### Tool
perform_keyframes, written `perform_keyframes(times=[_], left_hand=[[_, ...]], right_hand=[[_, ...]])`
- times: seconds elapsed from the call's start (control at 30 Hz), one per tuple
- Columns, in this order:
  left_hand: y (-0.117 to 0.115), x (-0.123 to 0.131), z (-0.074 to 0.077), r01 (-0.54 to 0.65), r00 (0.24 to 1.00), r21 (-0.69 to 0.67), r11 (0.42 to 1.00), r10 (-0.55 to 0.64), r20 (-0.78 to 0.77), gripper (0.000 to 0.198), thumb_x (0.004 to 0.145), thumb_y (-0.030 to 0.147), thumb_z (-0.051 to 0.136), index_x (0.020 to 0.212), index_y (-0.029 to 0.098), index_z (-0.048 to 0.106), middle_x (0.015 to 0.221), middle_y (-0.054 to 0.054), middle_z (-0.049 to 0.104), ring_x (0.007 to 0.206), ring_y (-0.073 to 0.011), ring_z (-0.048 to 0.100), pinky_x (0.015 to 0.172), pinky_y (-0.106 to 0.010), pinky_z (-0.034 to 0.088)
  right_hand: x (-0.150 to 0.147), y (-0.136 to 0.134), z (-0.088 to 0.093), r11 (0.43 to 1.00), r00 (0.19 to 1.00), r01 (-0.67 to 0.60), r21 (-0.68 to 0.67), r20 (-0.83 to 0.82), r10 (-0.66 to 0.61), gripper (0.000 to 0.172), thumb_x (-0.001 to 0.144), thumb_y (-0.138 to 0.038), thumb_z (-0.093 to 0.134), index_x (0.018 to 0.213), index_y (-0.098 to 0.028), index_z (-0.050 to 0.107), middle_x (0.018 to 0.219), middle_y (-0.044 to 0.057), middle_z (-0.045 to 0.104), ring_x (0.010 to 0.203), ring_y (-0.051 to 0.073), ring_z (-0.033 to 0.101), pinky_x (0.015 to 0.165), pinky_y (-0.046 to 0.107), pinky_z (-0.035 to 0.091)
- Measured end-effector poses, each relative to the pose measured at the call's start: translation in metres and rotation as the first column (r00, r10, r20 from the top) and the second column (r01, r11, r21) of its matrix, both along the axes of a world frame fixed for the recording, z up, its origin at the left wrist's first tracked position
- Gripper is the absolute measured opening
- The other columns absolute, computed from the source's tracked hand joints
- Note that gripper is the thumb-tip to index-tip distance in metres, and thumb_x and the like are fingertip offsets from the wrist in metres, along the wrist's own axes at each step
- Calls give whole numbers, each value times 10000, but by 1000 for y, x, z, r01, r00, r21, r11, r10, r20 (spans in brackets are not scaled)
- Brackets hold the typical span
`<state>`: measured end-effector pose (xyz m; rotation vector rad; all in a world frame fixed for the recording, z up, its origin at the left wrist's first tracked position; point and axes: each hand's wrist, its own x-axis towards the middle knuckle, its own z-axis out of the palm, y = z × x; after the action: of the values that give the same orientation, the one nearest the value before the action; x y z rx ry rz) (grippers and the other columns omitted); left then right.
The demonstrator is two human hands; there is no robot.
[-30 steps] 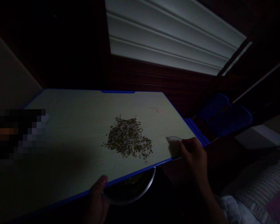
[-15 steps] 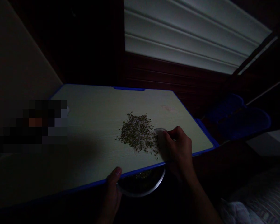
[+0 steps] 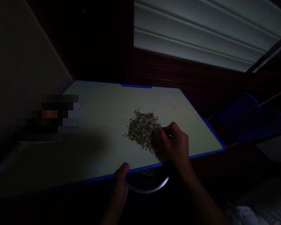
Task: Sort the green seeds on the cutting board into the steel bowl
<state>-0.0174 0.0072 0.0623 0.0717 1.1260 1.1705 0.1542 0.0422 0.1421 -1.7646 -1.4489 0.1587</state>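
Fingers (image 3: 162, 132) touching seed pile (image 3: 141, 129) (pile to left).

Right hand (image 3: 172, 145) with its clear scraper (image 3: 156, 130) — from the table's right edge into the seed pile (image 3: 142, 129)

Seeds (image 3: 141, 131) on table (image 3: 100, 118), bowl (image 3: 147, 184) below edge.

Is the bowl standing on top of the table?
No, the left hand holds the bowl below the table's near blue edge.
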Motion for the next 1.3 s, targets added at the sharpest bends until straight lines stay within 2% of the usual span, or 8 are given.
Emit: perform_keyframes(times=[0.1, 0.23, 0.4, 0.53, 0.73, 0.93, 1.07, 1.3], left_hand=[[-1, -4, -10, 36, 999, 10, 999, -36, 39, 387, 658, 387, 789, 948, 149, 690, 876, -59, 743, 1279, -332, 529, 1179, -488, 326], [-1, -6, -16, 33, 999, 12, 999, -34, 42, 465, 564, 425, 858, 905, 162, 680, 903, -60, 745, 1272, -345, 533, 1170, -490, 344], [-1, -5, -16, 65, 997, 50, 997, -67, 42, 414, 630, 432, 815, 905, 161, 666, 932, -71, 744, 1259, -333, 546, 1160, -468, 361], [-1, -5, -15, 68, 996, 4, 998, -68, 54, 403, 571, 438, 847, 828, 183, 672, 842, -59, 737, 1214, -352, 579, 1136, -487, 394], [-1, -4, -8, 60, 996, -11, 998, -59, 71, 403, 536, 431, 873, 787, 182, 680, 802, -54, 736, 1177, -348, 605, 1102, -440, 439], [-2, -5, -6, 75, 995, 21, 997, -76, 60, 383, 640, 425, 819, 883, 156, 695, 835, -70, 741, 1196, -335, 596, 1123, -457, 414], [-2, -5, -8, 87, 993, 56, 995, -91, 72, 389, 631, 435, 823, 869, 155, 694, 876, -73, 744, 1220, -337, 578, 1136, -448, 397], [-4, -5, 2, 72, 996, 42, 997, -74, 46, 451, 673, 412, 797, 996, 121, 674, 962, -99, 748, 1258, -357, 538, 1176, -532, 308]], right_hand=[[-5, 2, 1, 999, 1000, -25, 40, 12, 24, 269, 941, -390, 601, 810, -156, 588, 701, -30, 628, 591, 91, 586, 580, 236, 477], [-11, 6, 5, 995, 996, -82, 65, 36, 79, 204, 920, -322, 613, 774, -193, 551, 692, -17, 657, 597, 98, 603, 571, 218, 417], [-19, 11, 9, 981, 980, -185, 62, 80, 180, 144, 917, -287, 589, 801, -208, 555, 729, 2, 672, 620, 113, 608, 583, 219, 410], [-25, 16, 11, 967, 963, -248, 61, 123, 240, 128, 918, -278, 582, 816, -206, 557, 739, 9, 664, 637, 121, 599, 595, 233, 408], [-30, 16, 11, 946, 938, -321, 45, 158, 310, 102, 931, -259, 563, 849, -199, 564, 762, 21, 657, 649, 120, 584, 605, 254, 418], [-28, 13, 11, 919, 909, -393, 32, 166, 383, 90, 942, -266, 564, 874, -214, 594, 799, 21, 670, 703, 129, 620, 629, 270, 466], [-28, 13, 12, 899, 889, -436, 25, 169, 426, 74, 950, -267, 571, 919, -234, 629, 838, 14, 695, 750, 133, 646, 666, 275, 503], [-21, 14, 13, 863, 850, -503, 37, 201, 487, 99, 954, -291, 589, 986, -237, 666, 904, 21, 720, 838, 153, 663, 765, 302, 525]])
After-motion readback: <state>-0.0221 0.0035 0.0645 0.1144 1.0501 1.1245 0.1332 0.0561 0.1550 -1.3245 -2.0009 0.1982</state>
